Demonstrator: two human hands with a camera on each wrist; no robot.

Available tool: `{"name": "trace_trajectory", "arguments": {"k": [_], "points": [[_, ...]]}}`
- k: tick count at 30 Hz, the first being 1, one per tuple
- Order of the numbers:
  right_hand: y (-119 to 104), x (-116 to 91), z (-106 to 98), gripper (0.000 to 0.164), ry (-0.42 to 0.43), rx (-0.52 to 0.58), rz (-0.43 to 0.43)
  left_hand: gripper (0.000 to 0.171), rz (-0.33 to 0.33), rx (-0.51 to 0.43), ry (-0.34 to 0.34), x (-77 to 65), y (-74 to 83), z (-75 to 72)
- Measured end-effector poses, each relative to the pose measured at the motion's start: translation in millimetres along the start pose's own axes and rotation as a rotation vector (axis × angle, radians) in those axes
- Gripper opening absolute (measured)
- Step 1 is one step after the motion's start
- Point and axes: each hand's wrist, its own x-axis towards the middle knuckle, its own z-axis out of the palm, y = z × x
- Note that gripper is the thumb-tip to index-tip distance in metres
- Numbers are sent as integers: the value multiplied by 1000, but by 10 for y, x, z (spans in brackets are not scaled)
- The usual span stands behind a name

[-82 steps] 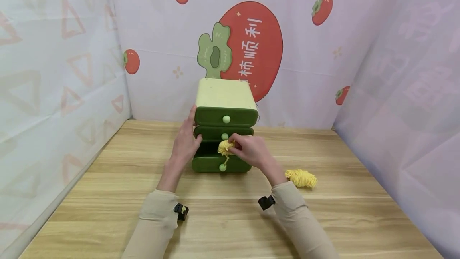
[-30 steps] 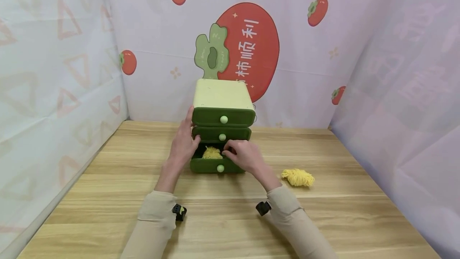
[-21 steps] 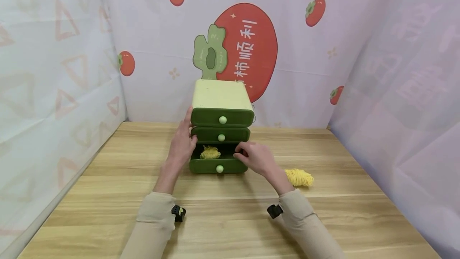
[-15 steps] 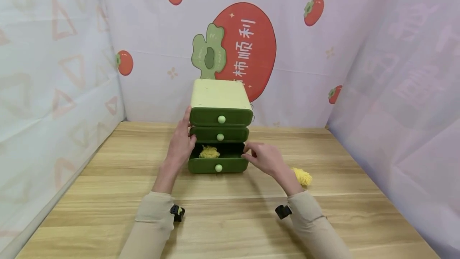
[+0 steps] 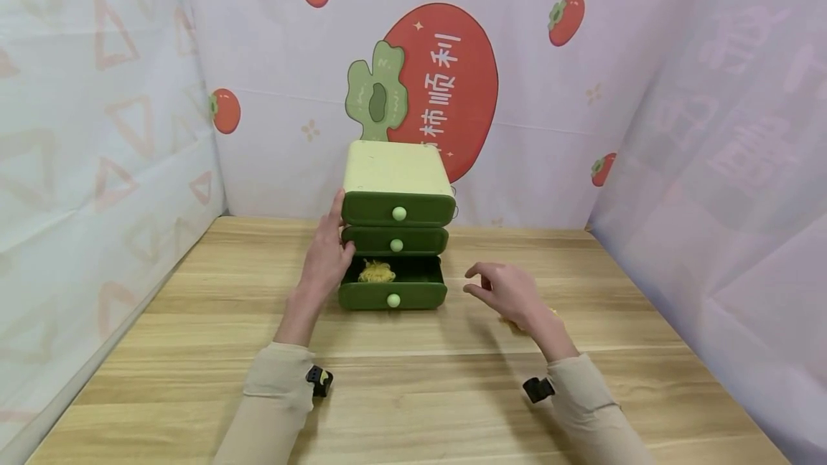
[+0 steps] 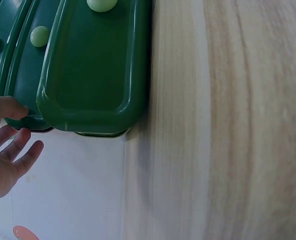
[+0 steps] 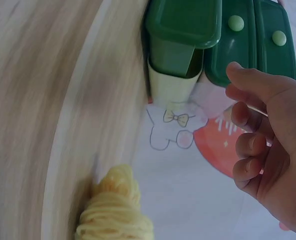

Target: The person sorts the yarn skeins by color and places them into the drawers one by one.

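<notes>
A small drawer cabinet (image 5: pixel 397 167) with a cream top and green drawer fronts stands at the back of the table. Its bottom drawer (image 5: pixel 368 297) is pulled out, with a bundle of yellow yarn (image 5: pixel 377 271) inside at the left. My left hand (image 5: pixel 323 257) rests against the cabinet's left side, thumb touching the middle drawer's edge (image 6: pixel 25 120), the other fingers extended. To the right of the drawer, my right hand (image 5: pixel 510 293) hovers with loosely bent fingers and holds nothing. A second yellow yarn bundle (image 7: pixel 115 215) lies on the table, mostly hidden behind that hand in the head view.
The wooden table (image 5: pixel 413 393) extends in front of the cabinet. A fabric backdrop (image 5: pixel 278 163) printed with persimmons closes off the back, and cloth walls (image 5: pixel 723 207) stand on both sides. Each wrist bears a small black camera (image 5: pixel 538 390).
My right hand has put the yarn bundle into the bottom drawer, let go and moved out to the right toward the other bundle. The left hand has stayed against the cabinet.
</notes>
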Motion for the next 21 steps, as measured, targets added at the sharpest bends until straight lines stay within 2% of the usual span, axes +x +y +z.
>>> {"name": "trace_trajectory", "arguments": {"k": [9,14,18,21], "points": [[194,-197,-36,25,-43,-34,55,104,-2,-9,-1,1,-2,6],[320,-306,-59,29,-98,-26,98,104,-12,-24,-4,-4,-8,16],[392,-382,-92,34,-148,-15,139,104,-2,-22,1,-4,-6,12],[439,-455,-112,37,-149,-24,147,105,9,-18,4,5,-3,22]]}}
